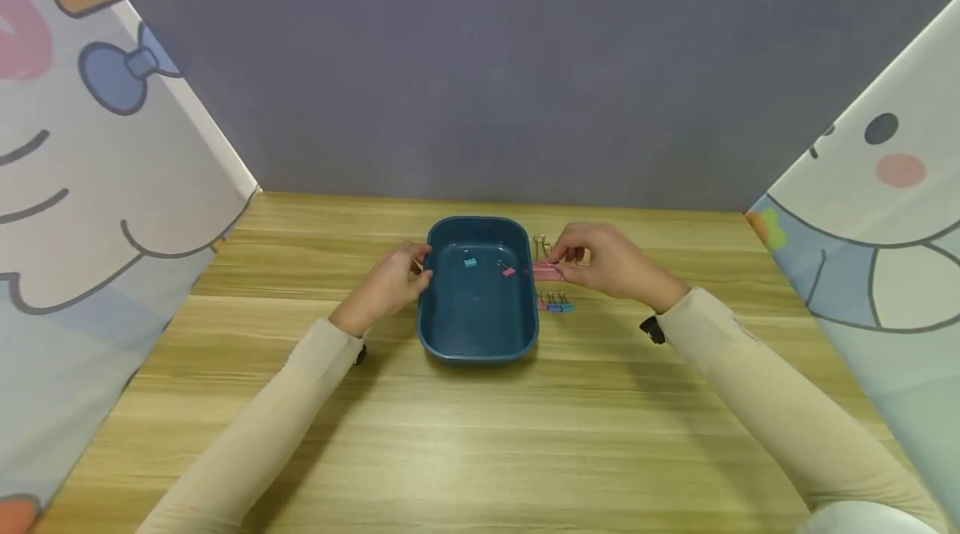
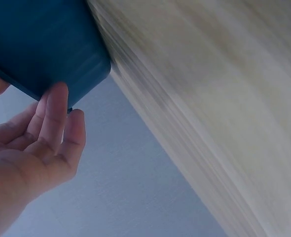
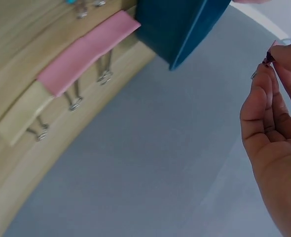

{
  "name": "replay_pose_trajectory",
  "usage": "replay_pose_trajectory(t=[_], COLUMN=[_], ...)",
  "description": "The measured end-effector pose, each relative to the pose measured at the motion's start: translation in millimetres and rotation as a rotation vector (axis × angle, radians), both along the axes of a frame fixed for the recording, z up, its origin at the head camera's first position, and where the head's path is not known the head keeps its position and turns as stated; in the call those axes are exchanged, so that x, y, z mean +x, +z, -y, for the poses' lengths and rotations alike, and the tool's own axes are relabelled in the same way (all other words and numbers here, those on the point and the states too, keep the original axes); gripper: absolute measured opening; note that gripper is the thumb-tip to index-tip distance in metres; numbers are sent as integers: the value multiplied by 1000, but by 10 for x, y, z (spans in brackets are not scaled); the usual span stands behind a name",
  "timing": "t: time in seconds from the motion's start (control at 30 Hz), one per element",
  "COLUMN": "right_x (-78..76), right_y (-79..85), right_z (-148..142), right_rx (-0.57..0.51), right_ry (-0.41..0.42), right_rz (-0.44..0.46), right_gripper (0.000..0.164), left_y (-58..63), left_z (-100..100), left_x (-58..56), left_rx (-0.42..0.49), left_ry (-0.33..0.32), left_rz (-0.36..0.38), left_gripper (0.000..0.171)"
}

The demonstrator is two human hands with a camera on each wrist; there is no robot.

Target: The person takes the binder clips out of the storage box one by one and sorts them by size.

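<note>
A dark blue plastic tray stands on the table, holding a small light-blue binder clip and a small pink binder clip. My left hand grips its left rim; in the left wrist view the fingers lie against the outer wall. To the right of the tray, my right hand pinches a small pinkish binder clip between thumb and fingertips, its body mostly hidden. Below that hand are large pink binder clips in a row with a pale yellow one.
Nearer the front, a row of small coloured binder clips lies by the tray's right side. A grey wall rises behind the wooden table. Cartoon-printed panels flank both sides.
</note>
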State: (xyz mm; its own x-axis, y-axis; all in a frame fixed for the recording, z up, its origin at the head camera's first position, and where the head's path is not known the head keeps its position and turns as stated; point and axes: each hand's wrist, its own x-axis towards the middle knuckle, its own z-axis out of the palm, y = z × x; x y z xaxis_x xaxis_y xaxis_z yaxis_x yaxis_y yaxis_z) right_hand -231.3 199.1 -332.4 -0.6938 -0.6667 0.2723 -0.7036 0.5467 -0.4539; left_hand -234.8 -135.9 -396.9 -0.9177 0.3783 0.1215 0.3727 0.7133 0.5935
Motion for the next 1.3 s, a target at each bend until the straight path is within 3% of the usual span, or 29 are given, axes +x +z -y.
replay_pose_trajectory(t=[0.17, 0.37, 0.9, 1.3], right_x=[55, 89, 71, -7], right_y=[-101, -350, -837, -978], right_z=[-187, -355, -508, -552], right_rx=[4, 35, 8, 32], right_ry=[-37, -73, -95, -99], right_rz=[6, 17, 239, 230], right_gripper=[13, 17, 18, 17], left_y=[5, -18, -21, -22], left_z=[-3, -7, 8, 2], left_x=[-3, -17, -27, -23], left_rx=[6, 0, -17, -35], left_ry=[0, -5, -4, 7], left_rz=[8, 3, -23, -33], left_gripper=[44, 44, 43, 43])
